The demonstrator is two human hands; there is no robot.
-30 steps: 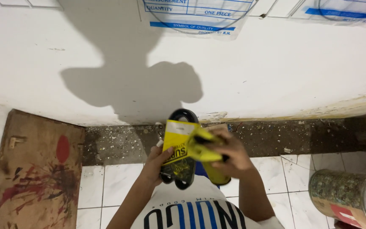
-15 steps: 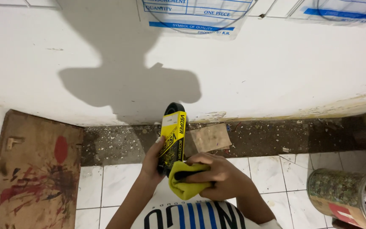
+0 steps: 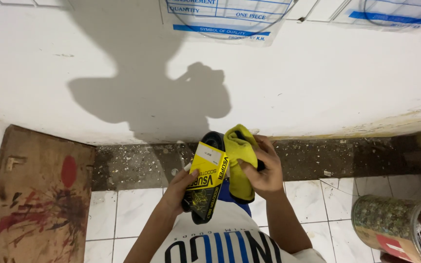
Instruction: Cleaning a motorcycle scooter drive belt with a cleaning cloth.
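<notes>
Wiping is the step in hand: the left hand point(image 3: 179, 187) grips a black rubber belt in a yellow card sleeve point(image 3: 205, 187), held in the air above the white tiled floor point(image 3: 137, 209). The right hand point(image 3: 266, 170) presses a yellow cloth point(image 3: 239, 158) on it. The next rub needs a firm hold. The white wall point(image 3: 342, 83) is close ahead; a wooden board point(image 3: 30, 190) lies left, a round tin point(image 3: 391, 226) right.

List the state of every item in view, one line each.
Black belt in yellow sleeve: upright, gripped by the left hand.
Yellow cloth: folded over the belt's edge, pressed on by the right hand.
Wooden board: flat on the floor, stained red.
Tin can: lying on its side, open end toward the right.
</notes>
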